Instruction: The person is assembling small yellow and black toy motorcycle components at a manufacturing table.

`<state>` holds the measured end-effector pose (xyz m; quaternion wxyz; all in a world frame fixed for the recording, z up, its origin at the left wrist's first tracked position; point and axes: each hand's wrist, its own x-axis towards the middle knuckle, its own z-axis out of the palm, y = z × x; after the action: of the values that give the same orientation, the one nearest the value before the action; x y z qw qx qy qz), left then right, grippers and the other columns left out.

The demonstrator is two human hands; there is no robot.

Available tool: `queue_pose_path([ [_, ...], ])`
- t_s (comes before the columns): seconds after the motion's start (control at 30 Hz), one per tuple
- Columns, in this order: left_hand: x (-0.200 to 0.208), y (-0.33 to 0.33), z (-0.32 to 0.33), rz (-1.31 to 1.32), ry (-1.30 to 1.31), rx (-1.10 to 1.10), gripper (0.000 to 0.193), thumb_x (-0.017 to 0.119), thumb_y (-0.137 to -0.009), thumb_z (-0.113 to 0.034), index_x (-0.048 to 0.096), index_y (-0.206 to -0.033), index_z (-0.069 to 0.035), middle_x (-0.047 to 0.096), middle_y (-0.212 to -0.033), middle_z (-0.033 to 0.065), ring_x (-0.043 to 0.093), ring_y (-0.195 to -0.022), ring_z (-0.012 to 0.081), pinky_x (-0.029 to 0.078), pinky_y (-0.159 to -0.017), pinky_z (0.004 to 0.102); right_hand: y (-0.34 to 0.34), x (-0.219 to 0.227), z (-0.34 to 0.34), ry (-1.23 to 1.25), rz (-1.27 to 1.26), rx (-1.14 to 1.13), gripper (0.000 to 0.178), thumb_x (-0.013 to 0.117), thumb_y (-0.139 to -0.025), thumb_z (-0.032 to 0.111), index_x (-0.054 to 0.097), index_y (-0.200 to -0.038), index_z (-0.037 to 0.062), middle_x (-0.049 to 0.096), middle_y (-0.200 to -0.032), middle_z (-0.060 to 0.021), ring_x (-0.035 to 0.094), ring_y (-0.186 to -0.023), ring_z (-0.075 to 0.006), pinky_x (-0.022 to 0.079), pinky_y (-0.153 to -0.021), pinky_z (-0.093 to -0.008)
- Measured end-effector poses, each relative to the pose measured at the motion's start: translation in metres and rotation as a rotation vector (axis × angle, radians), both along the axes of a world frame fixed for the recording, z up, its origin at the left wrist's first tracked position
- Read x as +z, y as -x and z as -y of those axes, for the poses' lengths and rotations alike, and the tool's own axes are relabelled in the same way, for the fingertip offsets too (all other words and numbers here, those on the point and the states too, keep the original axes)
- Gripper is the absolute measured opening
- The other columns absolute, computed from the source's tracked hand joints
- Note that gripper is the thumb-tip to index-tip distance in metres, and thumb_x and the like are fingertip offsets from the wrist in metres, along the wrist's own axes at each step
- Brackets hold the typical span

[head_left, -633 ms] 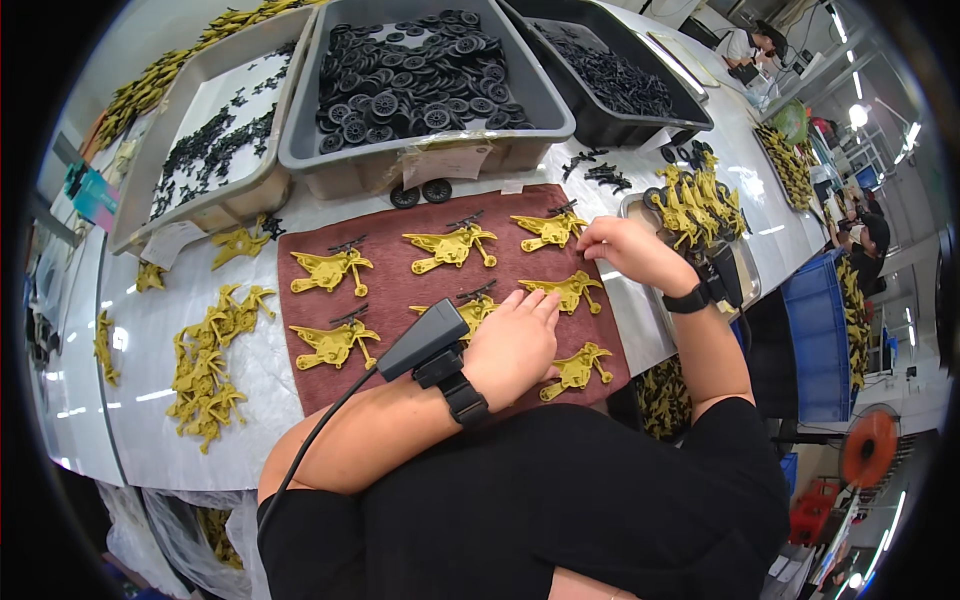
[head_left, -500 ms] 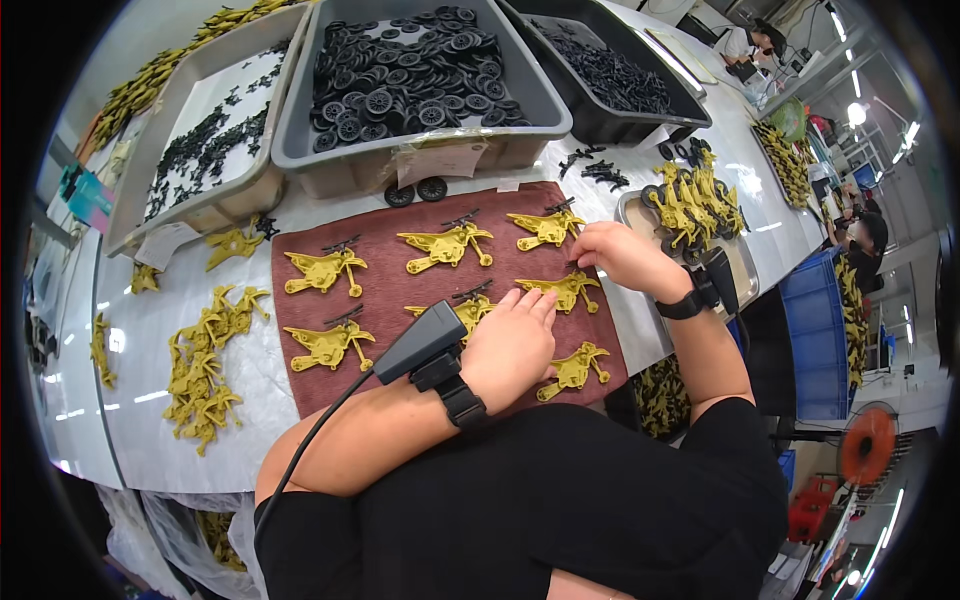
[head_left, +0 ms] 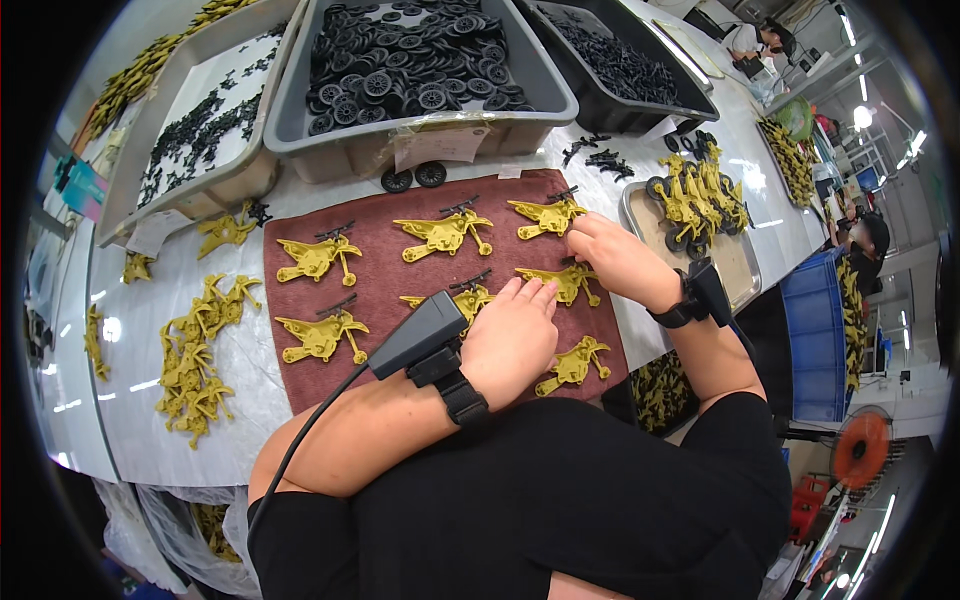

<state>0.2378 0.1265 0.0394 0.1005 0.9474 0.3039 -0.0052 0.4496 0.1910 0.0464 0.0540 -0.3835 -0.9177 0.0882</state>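
Right at the far edge of a yellow frame (head_left: 573,286), lying roughly left to right on a maroon cloth (head_left: 380,280), the right hand (head_left: 617,257) bunched its fingertips, their grip impossible to make out. Opposite, the left hand (head_left: 510,340) reached over the frame's near-left side, fingers extended, not curled around it

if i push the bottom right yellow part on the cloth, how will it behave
The yellow part looks like molded plastic, so probably stiff and light. Lying flat, it seems unlikely to roll. Its thin arms might snag the cloth.
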Motion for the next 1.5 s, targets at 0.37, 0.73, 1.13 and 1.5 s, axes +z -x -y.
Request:
queue_pose_path([
  [0.37,-0.006,-0.002,0.001,0.057,-0.045,0.029,0.056,0.059,-0.083,-0.036,0.055,-0.122,0.005,0.045,-0.138,0.016,0.04,-0.13,0.0259,0.027,-0.11,0.0381,-0.002,-0.01,0.002,-0.074,0.051,-0.012,0.004,0.056,-0.075,0.002,0.052,-0.078,0.001,0.052,-0.084,-0.0132,0.052,-0.086,-0.0309,0.044,-0.076,-0.0382],
  [0.73,-0.003,-0.015,0.004,0.013,-0.221,0.006,0.061,0.061,-0.083,-0.04,0.052,-0.124,0.005,0.045,-0.136,0.0169,0.041,-0.128,0.0263,0.028,-0.109,0.0424,-0.02,-0.009,0.004,0.132,-0.245,-0.154,0.01,0.063,-0.078,0.008,0.067,-0.086,0.0031,0.06,-0.084,-0.0124,0.057,-0.088,-0.0312,0.045,-0.078,-0.0386],
  [1.13,-0.013,-0.024,-0.007,0.108,-0.038,-0.053,0.072,0.061,-0.082,-0.043,0.044,-0.131,0.006,0.041,-0.14,0.018,0.037,-0.132,0.0266,0.029,-0.109,0.0386,-0.01,-0.014,0.013,-0.081,-0.012,-0.141,0.007,0.06,-0.072,0.006,0.055,-0.075,0.0014,0.056,-0.079,-0.0128,0.056,-0.082,-0.0316,0.045,-0.074,-0.0389],
  [1.5,-0.015,-0.031,-0.007,0.077,-0.101,-0.005,0.071,0.061,-0.082,-0.045,0.046,-0.129,0.006,0.045,-0.138,0.0156,0.039,-0.13,0.0241,0.029,-0.109,0.0363,-0.004,-0.023,0.016,-0.156,-0.028,-0.218,0.008,0.055,-0.074,0.009,0.054,-0.075,0.0015,0.055,-0.079,-0.0115,0.055,-0.084,-0.0289,0.044,-0.075,-0.0373],
])
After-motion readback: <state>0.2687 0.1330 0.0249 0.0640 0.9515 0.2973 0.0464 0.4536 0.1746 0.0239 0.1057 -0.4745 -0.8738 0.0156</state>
